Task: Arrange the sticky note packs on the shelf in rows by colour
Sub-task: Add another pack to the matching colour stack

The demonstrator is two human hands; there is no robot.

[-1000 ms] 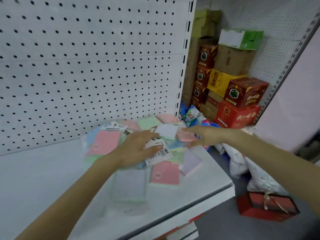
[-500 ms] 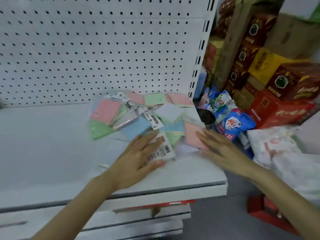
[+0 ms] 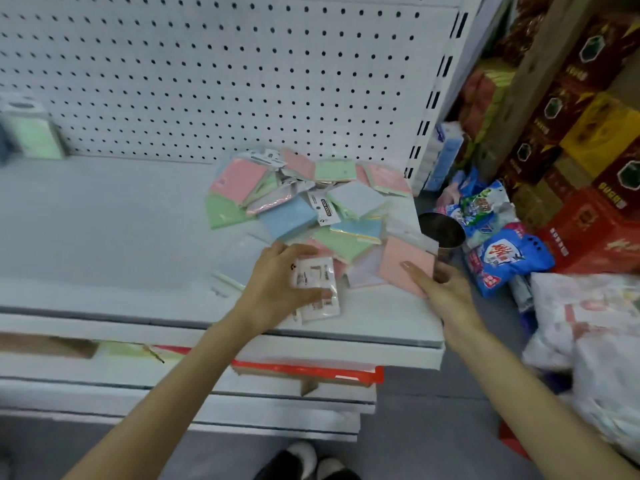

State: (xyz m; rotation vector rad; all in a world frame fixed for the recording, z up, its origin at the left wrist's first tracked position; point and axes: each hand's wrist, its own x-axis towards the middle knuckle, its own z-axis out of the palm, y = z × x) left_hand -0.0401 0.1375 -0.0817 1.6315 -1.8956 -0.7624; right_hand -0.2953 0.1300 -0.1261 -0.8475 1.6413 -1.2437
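**Head view, shelf at sorting.** The left hand (image 3: pixel 277 282) grips a label-backed pack (image 3: pixel 317 289), with its fingers curled over the far edge and its thumb at the near edge. Half a second earlier the same hand lay flat on this pack; the pack now sits nearer the front lip of the shelf (image 3: pixel 104 237), clear of the heap. The right hand (image 3: pixel 445 292) holds a pink pack (image 3: pixel 405 258) at the shelf's right end, thumb across its top face and fingers wrapped round its right edge. Earlier, that hand rested on it with straight fingers. The pile of sticky note packs (image 3: pixel 304 202), pink, green, blue and pale grey, lies unsorted against the pegboard (image 3: pixel 207 81), its layout unchanged. A metal cup (image 3: pixel 441 233) stands just beside the pink pack, off the shelf's right edge. Blue snack bags (image 3: pixel 502 258) and red cartons (image 3: pixel 588 220) lie further right. A green box (image 3: pixel 31 133), blurred, stands at the far left of the shelf.
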